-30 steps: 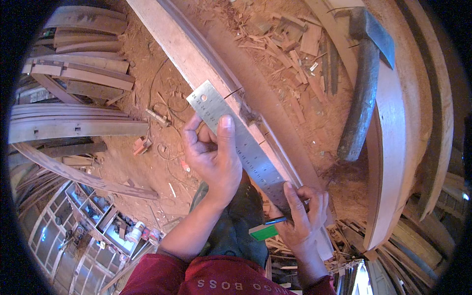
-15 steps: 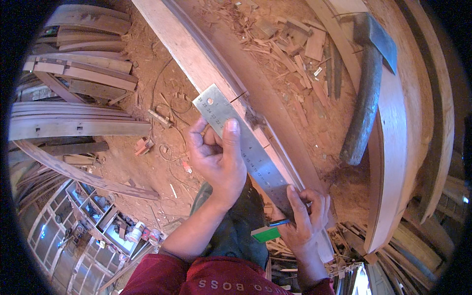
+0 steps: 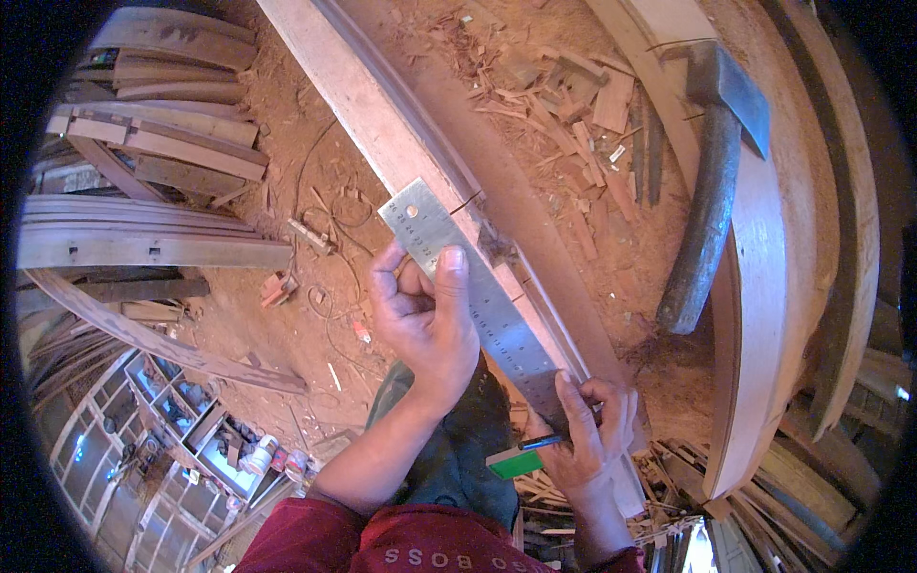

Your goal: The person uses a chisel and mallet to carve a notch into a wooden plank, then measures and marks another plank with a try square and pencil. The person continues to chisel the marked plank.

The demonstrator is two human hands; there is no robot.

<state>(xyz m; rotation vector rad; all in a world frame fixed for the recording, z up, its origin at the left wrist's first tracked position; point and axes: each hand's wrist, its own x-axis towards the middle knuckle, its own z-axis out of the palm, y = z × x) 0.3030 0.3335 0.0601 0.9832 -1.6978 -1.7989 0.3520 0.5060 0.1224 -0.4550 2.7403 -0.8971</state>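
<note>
A steel ruler blade with stamped marks and a hole near its far end lies along a long wooden beam. My left hand pinches the blade, thumb on top and fingers curled at its left edge. At the near end my right hand grips it, thumb along the face. From beneath that hand juts a green block; whether it joins the blade is hidden. A dark blue, pen-like stick shows beside the green block. Dark cut lines and a rough notch mark the beam beside the blade.
An adze-like tool with a thick wooden handle rests on curved timbers at the right. Wood offcuts litter the dirt floor. Stacked planks and a compartmented tool box stand at the left; a cable lies nearby.
The hands and blade sit slightly lower in the picture, as do the beam's notch and the adze-like tool. Both hands keep their hold on the blade.
</note>
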